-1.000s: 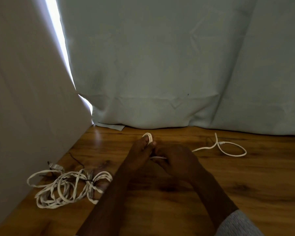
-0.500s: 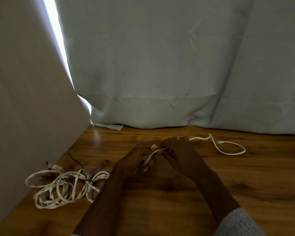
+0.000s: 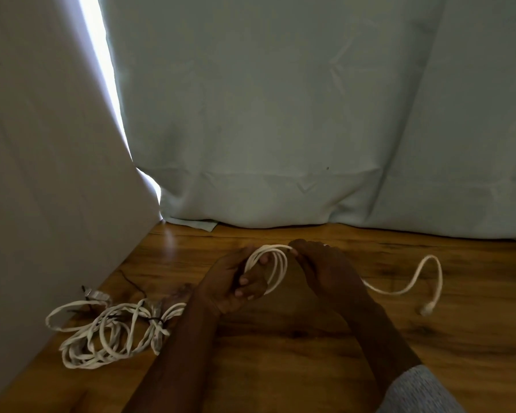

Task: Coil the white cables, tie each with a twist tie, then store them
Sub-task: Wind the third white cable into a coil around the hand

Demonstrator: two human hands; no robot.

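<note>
— How many hands are at work above the wooden tabletop (image 3: 280, 368)?

— Two: a left hand (image 3: 230, 281) and a right hand (image 3: 325, 269), sharing one white cable (image 3: 276, 263) wound in about three loops.

— And the rest?

— One heap of white cables (image 3: 108, 332) at left, their number impossible to tell, with one dark tie (image 3: 154, 320) visible; one pale curtain (image 3: 310, 114); one white panel (image 3: 42, 174).
</note>
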